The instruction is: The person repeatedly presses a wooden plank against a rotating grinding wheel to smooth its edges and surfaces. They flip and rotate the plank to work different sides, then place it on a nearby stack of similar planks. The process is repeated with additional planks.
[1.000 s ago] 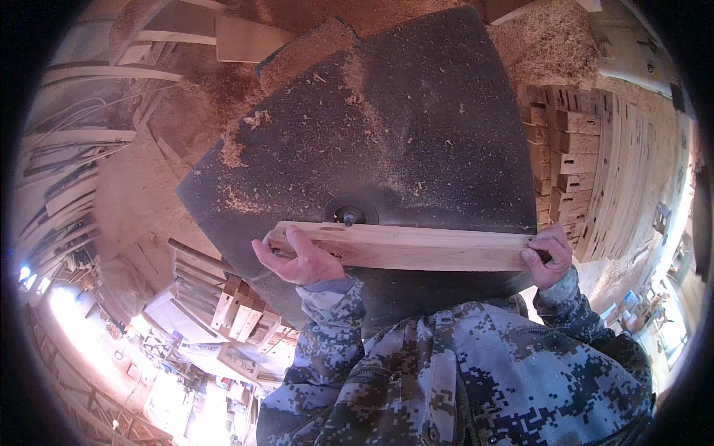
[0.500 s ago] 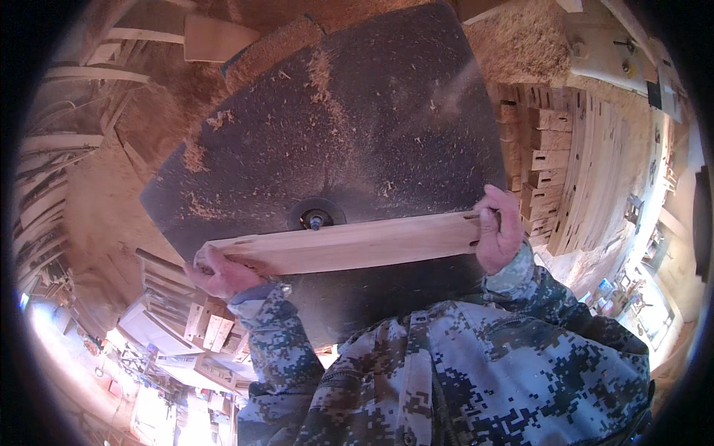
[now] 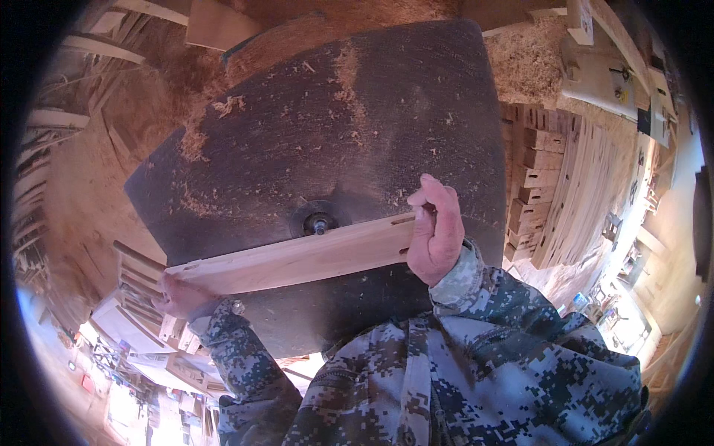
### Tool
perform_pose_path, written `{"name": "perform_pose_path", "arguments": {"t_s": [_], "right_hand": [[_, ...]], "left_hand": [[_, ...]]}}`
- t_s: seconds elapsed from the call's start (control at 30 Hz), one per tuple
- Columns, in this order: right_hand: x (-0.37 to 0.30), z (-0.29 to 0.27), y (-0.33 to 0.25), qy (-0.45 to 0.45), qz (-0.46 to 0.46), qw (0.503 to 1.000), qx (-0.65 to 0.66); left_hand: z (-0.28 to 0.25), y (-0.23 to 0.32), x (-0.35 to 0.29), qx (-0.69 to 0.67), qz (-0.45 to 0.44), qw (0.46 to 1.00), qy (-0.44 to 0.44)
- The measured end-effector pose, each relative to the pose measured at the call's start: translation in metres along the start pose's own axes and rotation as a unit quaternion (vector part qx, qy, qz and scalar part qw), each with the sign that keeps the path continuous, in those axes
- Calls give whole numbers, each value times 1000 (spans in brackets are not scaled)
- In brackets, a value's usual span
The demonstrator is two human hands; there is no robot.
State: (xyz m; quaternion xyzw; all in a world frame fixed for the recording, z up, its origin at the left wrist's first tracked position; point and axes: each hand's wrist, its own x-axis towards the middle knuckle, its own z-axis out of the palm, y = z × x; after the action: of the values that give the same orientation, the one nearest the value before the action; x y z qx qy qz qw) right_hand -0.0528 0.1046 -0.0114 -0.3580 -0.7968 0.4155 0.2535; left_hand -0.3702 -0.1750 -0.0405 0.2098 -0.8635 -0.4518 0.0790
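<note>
A pale wooden board (image 3: 305, 259) with slots cut near its right end lies slantwise across a dark machine table (image 3: 416, 111), its right end higher in the picture. My left hand (image 3: 182, 296) grips the board's left end, past the table's edge. Around the right end, my right hand (image 3: 436, 230) is closed, with the fingers bent over the end. Just beyond the board's far edge, a metal spindle cutter (image 3: 320, 224) stands in a round opening of the table. Whether the board touches the cutter I cannot tell.
Shavings (image 3: 346, 70) are scattered over the table. Stacked slotted wooden pieces (image 3: 541, 160) and long boards (image 3: 576, 186) stand to the right. A sawdust heap (image 3: 528, 59) lies at the far right. More timber (image 3: 56, 119) leans at the left.
The board has slid left along the spindle and tilted more, both hands moving left with it. The right hand has come in from the table's right edge. The view has shifted slightly.
</note>
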Motion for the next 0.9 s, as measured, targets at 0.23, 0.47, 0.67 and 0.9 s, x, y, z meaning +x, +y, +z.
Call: {"name": "perform_pose_path", "arguments": {"t_s": [0.23,0.47,0.67,0.9], "right_hand": [[15,29,-13,-34,-30,999,23],[23,45,-25,-71,-54,995,34],[24,57,-32,-86,-63,994,28],[26,65,-37,-96,-78,992,11]], "left_hand": [[-30,-8,17,22,-112,993,37],[-56,-31,20,-13,-152,986,72],[-67,-28,13,-55,-212,974,62],[-77,-24,5,-42,-221,973,59]]}}
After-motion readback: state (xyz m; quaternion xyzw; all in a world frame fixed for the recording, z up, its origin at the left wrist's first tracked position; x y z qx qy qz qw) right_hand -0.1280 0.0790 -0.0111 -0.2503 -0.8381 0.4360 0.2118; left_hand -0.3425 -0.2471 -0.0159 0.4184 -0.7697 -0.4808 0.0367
